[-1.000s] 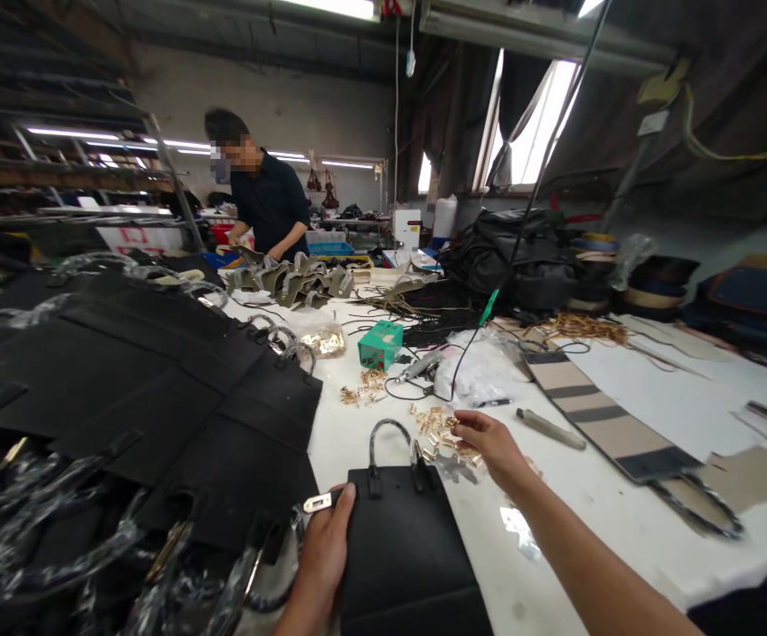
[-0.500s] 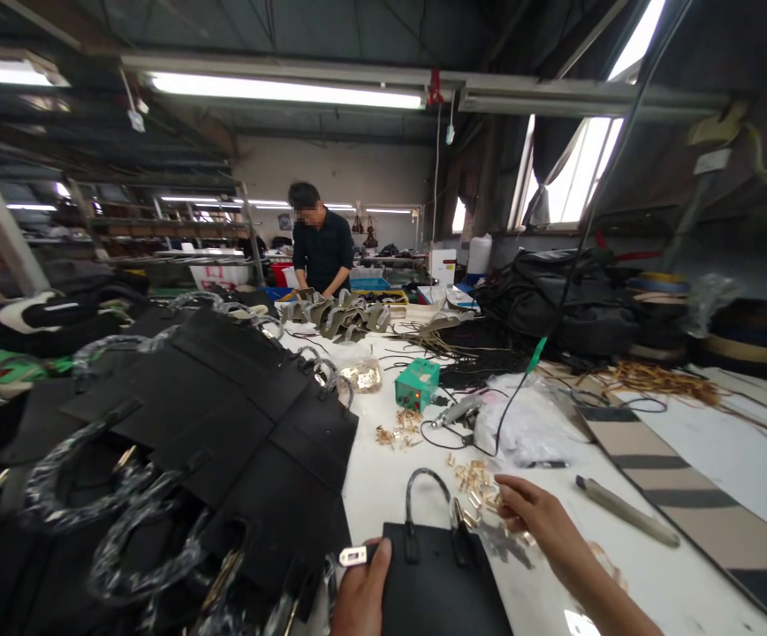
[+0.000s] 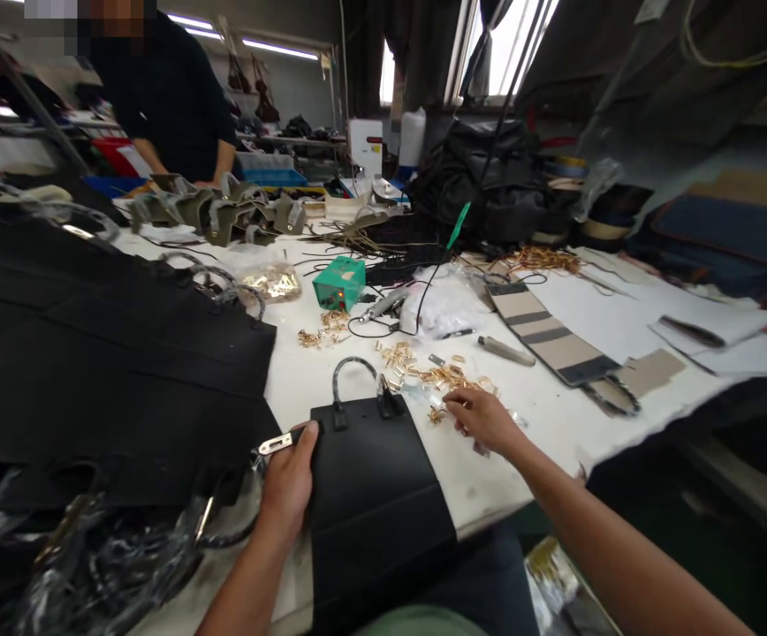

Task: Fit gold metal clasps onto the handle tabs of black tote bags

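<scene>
A black handbag panel (image 3: 376, 468) with an arched handle lies at the table's front edge. My left hand (image 3: 291, 477) is closed at its left edge, thumb on top, gripping a short black strap there. That strap ends in a gold-rimmed metal plate (image 3: 276, 443) jutting out to the left. To the right of the bag, my right hand (image 3: 486, 420) hovers low over the white table, fingertips pinched together beside a few small gold fittings (image 3: 436, 413). Whatever is between those fingertips is too small to make out. More gold hardware (image 3: 450, 375) lies scattered just beyond.
Black bag panels (image 3: 158, 362) with plastic-wrapped handles are piled on the left. Behind the hardware stand a green box (image 3: 339, 283) with a cord and a plastic bag (image 3: 446, 300). A striped panel (image 3: 549, 331) lies to the right. A person (image 3: 164, 97) works across the table.
The view has tilted down and turned right, so more of the bag and table front shows. My right hand has drawn nearer, to the closer side of the gold fittings. My left hand keeps its grip.
</scene>
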The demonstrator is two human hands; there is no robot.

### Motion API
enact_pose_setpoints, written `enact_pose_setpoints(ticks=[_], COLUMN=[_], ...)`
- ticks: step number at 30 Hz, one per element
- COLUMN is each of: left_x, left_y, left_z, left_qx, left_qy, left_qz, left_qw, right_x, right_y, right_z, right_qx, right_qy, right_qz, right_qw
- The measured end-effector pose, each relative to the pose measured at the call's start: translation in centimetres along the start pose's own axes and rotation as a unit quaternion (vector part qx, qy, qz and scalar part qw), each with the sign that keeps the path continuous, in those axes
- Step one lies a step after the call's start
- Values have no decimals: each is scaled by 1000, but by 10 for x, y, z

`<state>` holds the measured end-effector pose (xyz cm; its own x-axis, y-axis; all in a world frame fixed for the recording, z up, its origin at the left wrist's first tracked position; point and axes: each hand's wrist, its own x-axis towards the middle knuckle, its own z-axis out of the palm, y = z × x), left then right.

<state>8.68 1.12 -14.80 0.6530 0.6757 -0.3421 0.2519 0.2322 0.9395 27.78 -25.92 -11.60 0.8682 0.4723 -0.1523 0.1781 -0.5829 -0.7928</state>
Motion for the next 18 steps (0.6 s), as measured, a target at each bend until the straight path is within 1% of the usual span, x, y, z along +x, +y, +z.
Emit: enact_pose_setpoints(ticks=[2, 5, 8, 14, 16, 18], left_x=[0, -2, -4, -5, -5, -4], left_y=[-1, 0, 4, 7, 5, 4], left_z=[0, 1, 2, 2, 1, -1], left_qx=[-5, -3, -7, 3, 1, -4], left_qy=[6, 12, 5, 12, 4, -2], left_qz=[-1, 8, 9, 18, 22, 23], left_qw=[1000, 1000, 1000, 1000, 1000, 1000], right_x=[-4, -8, -10, -11, -10, -9], right_y=[3, 3, -1, -12, -12, -11], right_z=[-1, -1, 3, 15, 18, 19], right_qx=[-5, -45, -104, -240, -260, -242], right_qy=[45, 79, 82, 62, 67, 77], right_qz=[-28, -85, -129, -167, -172, -170], right_qw=[999, 992, 983, 954, 948, 952])
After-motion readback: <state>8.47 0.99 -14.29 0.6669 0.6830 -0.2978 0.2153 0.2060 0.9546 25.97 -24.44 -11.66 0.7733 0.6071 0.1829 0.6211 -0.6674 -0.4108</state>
